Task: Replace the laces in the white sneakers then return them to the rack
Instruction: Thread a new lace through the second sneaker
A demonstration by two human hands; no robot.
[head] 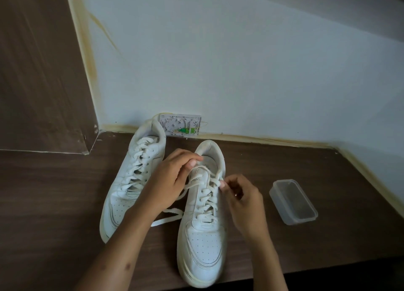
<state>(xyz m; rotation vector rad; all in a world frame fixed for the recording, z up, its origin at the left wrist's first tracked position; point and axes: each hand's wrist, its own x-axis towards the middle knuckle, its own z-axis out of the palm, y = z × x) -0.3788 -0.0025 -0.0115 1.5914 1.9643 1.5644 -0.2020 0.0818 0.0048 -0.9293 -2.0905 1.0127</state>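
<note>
Two white sneakers stand on a dark wood surface, toes toward me. The left sneaker (129, 181) is laced. On the right sneaker (202, 242) the lace (168, 218) runs through most eyelets, and a loose end trails onto the wood between the shoes. My left hand (168, 181) grips the tongue and collar at the top of the right sneaker. My right hand (240, 196) pinches the lace at an upper eyelet on the shoe's right side.
A clear plastic tub (293, 201), with nothing visible inside, sits on the wood to the right of the shoes. A small wall box (179, 124) with a green plug is behind the left sneaker. A pale wall rises behind; a dark wood panel stands at left.
</note>
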